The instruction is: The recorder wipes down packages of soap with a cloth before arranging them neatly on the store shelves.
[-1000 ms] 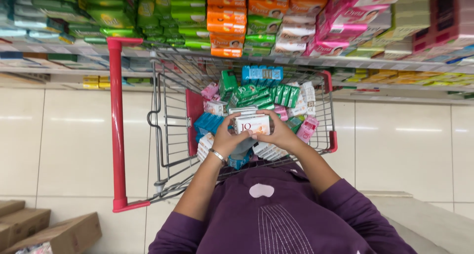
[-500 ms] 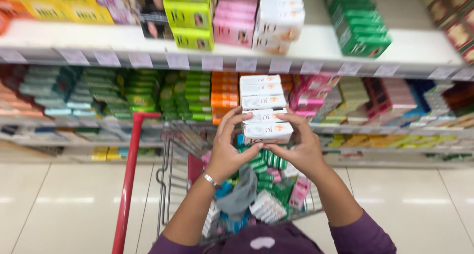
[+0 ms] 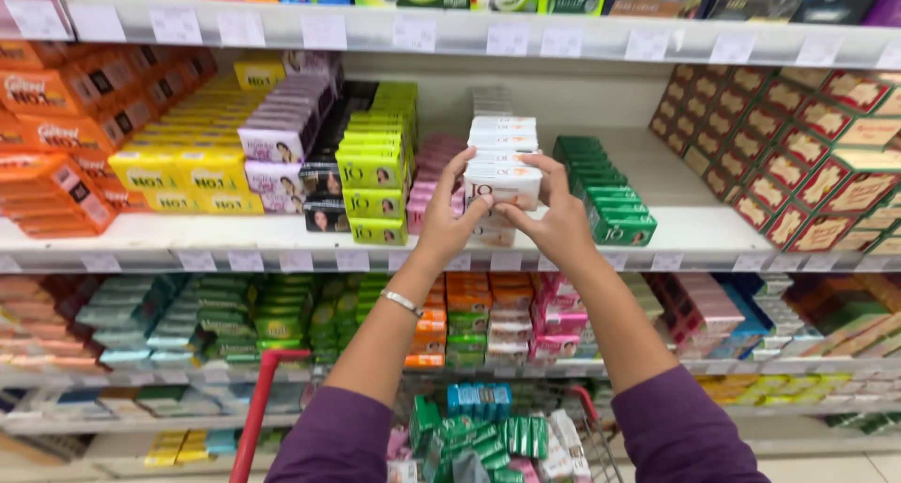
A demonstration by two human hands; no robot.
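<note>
The left hand (image 3: 449, 215) and the right hand (image 3: 560, 222) are gripping a stack of white soap boxes (image 3: 504, 159) from either side, holding it over the shelf (image 3: 685, 230), between the pink boxes (image 3: 430, 178) and the green boxes (image 3: 605, 192).
</note>
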